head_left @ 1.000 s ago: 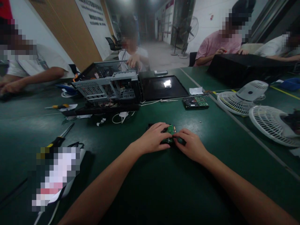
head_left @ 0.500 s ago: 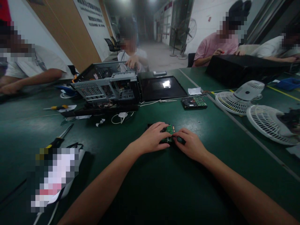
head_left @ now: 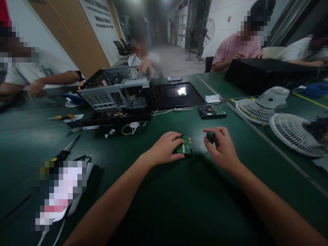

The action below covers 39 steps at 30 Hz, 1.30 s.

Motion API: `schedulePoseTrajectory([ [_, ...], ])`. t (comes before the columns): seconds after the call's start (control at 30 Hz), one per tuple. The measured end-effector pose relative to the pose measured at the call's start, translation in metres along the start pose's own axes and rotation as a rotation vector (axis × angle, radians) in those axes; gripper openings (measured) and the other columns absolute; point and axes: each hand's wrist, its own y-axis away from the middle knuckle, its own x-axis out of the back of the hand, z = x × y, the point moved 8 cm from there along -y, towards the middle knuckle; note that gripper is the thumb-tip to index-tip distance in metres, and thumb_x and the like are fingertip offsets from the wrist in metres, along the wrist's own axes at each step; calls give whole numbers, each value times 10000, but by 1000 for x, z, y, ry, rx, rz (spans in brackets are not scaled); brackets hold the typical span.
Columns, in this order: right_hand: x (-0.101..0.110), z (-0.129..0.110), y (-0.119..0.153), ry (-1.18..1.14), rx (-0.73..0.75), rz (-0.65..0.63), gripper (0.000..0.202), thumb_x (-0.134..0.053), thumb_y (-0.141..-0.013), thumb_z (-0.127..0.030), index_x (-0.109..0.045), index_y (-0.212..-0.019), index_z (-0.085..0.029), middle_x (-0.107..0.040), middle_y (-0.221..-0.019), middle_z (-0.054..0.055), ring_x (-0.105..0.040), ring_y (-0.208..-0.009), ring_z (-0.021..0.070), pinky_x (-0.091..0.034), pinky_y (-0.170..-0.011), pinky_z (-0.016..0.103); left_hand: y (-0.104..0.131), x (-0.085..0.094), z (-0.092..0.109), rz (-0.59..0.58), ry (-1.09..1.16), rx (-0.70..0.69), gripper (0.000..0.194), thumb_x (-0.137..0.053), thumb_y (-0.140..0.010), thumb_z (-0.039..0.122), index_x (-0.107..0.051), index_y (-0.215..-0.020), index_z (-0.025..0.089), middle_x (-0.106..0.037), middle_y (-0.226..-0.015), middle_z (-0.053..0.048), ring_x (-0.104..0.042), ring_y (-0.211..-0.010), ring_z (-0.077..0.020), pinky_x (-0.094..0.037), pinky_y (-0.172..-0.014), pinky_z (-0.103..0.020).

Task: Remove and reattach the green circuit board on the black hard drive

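While reaching across the green tabletop point(head_left: 169, 194), slants both forearms point(head_left: 120, 191) inward from the near corners toward the middle. Beyond, on the right, can see a large black case point(head_left: 263, 73), with the inside hidden from this angle. Opposite, left of the middle, can see an open computer case point(head_left: 115, 97), with a bare metal frame facing the camera and with boards and cables inside. Nearer on the right, can count 2 white fans point(head_left: 272, 99). At the right edge, can make out a blue tray point(head_left: 315, 91), but not any contents. Rests the left hand point(head_left: 165, 147) palm down, with fingers arched over a hard drive point(head_left: 185, 146) lying flat on the tabletop, clasping it with the thumb at the near edge. Holds the right hand point(head_left: 224, 147) apart, just right of the drive, with fingers curled, pinching a small dark rounded piece point(head_left: 210, 136) against the thumb.
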Motion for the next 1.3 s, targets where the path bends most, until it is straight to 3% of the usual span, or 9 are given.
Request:
schedulePoseTrajectory([
  [0.13,4,8,0,-38,-23,75,349,-651,-933,-364,-638,-1268,-272,-587,-1124,101,-651,-922,234,-610,-781,425,6,-1,-24,-10,0,105,877,-706,-800,714,-478,-1485,215,-421,-1570,-168,-369,-1464,-384,-311,-1199,-568],
  [0.23,7,7,0,-24,-14,129,318,-679,-921,-387,-643,-1206,-251,-646,-1088,96,-669,-940,247,-604,-844,461,8,-3,-31,-35,21,120,969,-702,-776,745,-409,-1537,224,-441,-1548,-167,-414,-1423,-383,-349,-1172,-553],
  [0.5,12,5,6,-60,-40,214,353,-673,-927,-374,-636,-1243,-221,-729,-1084,101,-722,-919,248,-602,-869,468,5,-13,-11,-20,-104,213,964,-580,-802,827,-424,-1530,215,-531,-1399,-187,-526,-1241,-397,-458,-1035,-539],
  [0.67,7,2,12,-202,-24,204,391,-658,-941,-322,-573,-1313,-237,-754,-1112,93,-744,-990,248,-616,-906,454,12,-11,1,-73,-115,223,1107,-504,-764,915,-261,-1617,252,-563,-1337,-186,-567,-1158,-398,-491,-953,-518],
  [0.83,-7,-1,14,-278,-3,130,395,-683,-937,-291,-573,-1310,-224,-761,-1132,92,-748,-1022,240,-614,-945,457,16,-9,6,-171,-67,194,1042,-541,-760,901,-257,-1610,370,-439,-1527,-166,-516,-1289,-428,-462,-1021,-558],
  [1.0,-10,-1,13,-280,9,128,384,-688,-939,-285,-594,-1300,-195,-761,-1132,100,-752,-1005,226,-631,-901,422,12,-9,13,-204,-45,178,1054,-559,-799,856,-283,-1612,245,-307,-1633,-198,-368,-1453,-433,-373,-1152,-557],
  [1.13,-11,-4,13,-260,32,109,394,-686,-938,-270,-592,-1315,-199,-759,-1133,95,-752,-1005,219,-630,-895,405,4,3,21,-98,-44,120,851,-603,-878,727,-450,-1516,184,-409,-1578,-184,-366,-1463,-386,-338,-1194,-527],
  [1.3,-11,-5,13,-239,48,113,388,-680,-940,-262,-596,-1314,-198,-757,-1125,91,-750,-998,214,-627,-889,400,-4,12,35,-52,70,-14,429,-591,-984,531,-648,-1229,185,-675,-1270,-106,-598,-1234,-279,-460,-1085,-456],
])
